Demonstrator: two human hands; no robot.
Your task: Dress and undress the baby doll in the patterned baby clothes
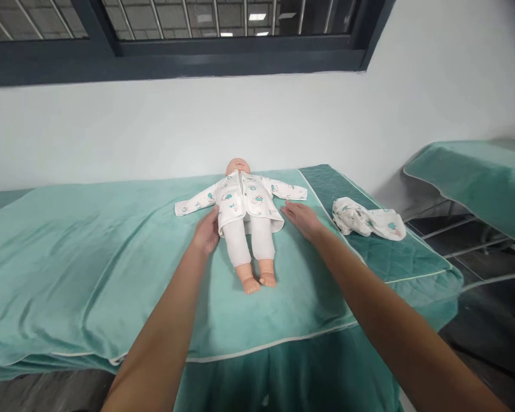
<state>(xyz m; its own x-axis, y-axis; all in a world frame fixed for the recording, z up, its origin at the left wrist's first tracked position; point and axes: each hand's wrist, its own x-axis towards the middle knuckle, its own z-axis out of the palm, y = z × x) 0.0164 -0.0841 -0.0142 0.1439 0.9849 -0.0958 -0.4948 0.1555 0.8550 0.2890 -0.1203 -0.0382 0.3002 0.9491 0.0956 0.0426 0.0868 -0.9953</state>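
A baby doll [239, 166] lies on its back on a green blanket [124, 257], head toward the wall and bare feet toward me. It wears a white patterned jacket [257, 197] with the sleeves spread out, and white pants [262, 240]. My left hand [207, 230] rests at the jacket's left edge, fingers extended, and seems to touch the hem. On the other side my right hand [299, 216] lies with its fingers stretched toward the jacket's right edge, just below the sleeve. Neither hand holds anything.
A crumpled white patterned garment [369, 219] lies to the right on a darker green quilted cover [407, 260]. Behind the bed stand a white wall [154, 126] and a barred window with a dark frame [240, 57]. Another green-covered bed [476, 171] stands at the right.
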